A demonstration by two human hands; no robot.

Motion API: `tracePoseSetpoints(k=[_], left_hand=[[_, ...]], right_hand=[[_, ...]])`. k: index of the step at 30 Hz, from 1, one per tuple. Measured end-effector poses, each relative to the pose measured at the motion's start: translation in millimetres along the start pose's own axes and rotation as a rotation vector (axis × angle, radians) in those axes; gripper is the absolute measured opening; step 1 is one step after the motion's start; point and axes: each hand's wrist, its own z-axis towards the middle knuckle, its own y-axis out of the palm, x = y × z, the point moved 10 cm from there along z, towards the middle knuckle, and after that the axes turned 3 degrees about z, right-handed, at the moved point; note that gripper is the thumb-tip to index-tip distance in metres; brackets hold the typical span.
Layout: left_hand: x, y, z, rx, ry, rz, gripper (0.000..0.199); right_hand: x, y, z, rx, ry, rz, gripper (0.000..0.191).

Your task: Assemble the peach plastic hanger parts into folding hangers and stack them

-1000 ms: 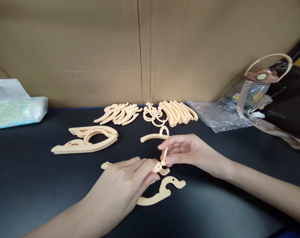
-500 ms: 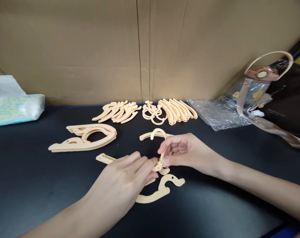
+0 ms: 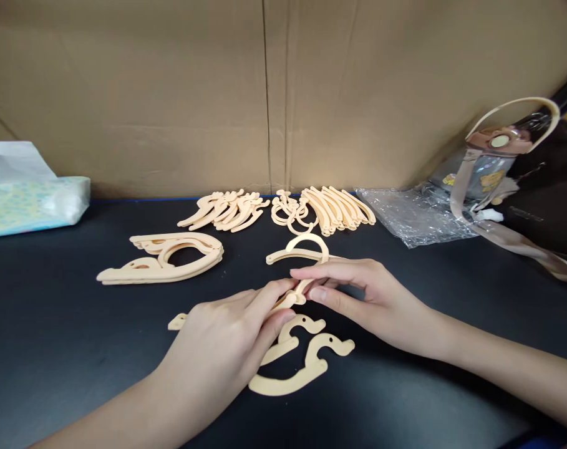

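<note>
My left hand (image 3: 222,330) is closed around a long cream hanger arm (image 3: 285,302), whose other end pokes out past the knuckles. At that arm's right tip, a cream hook (image 3: 324,249) stands with its curve upward. My right hand (image 3: 365,290) pinches the hook's lower part between thumb and fingers. Whether the two pieces are locked together is hard to see. Just below lie two curved hanger pieces with small holes, a nearer one (image 3: 287,385) and a farther one (image 3: 281,352) partly under my left hand. Behind the hook rests another slim arm (image 3: 281,255).
Folded hangers (image 3: 194,272) are stacked at left. Along the cardboard wall (image 3: 171,93) lie piles of curved pieces (image 3: 224,211), hooks (image 3: 283,212) and slim arms (image 3: 334,209). A plastic bag (image 3: 400,215), a strapped bottle (image 3: 484,168) and a tissue pack (image 3: 40,202) stand around on the black table (image 3: 100,349).
The hook has turned and tilted to the right, and the held arm has been raised and angled. My right fingers have straightened a little. More of the farther curved piece below shows.
</note>
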Motion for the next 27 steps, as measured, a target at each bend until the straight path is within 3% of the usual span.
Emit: tracePoseSetpoints(k=[4,7,10,13,16,20,27], left_hand=[[-30.6,15.1,1.0,-0.138,-0.267,-0.273,0.019],[-58.8,29.4,-3.2,-0.182,-0.516,-0.637,0.028],[-74.4,38.9,-6.5,-0.202,-0.634,-0.897,0.037],[-80.8,40.8,-9.9,-0.223,-0.709,-1.029,0.039],[-82.8,37.3,-14.0,-0.217,-0.819,-1.102,0.041],[-81.9,34.6,-17.6,-0.198,-0.951,-1.152,0.028],[-78.1,39.3,-19.5,-0.228,-0.950,-1.168,0.028]], right_hand=[[-11.6,-0.8,-2.9,-0.036,-0.176,-0.208,0.042],[-11.9,-11.1,-3.3,0.030,-0.271,-0.478,0.036],[0.9,-23.0,1.6,0.103,-0.228,-0.773,0.029],[17.5,-28.9,8.0,0.098,-0.110,-0.929,0.024],[23.7,-28.8,10.5,0.064,-0.029,-0.935,0.019],[24.0,-30.1,7.6,0.034,0.063,-0.758,0.026],[37.3,-30.1,0.2,-0.055,0.250,-0.452,0.042]])
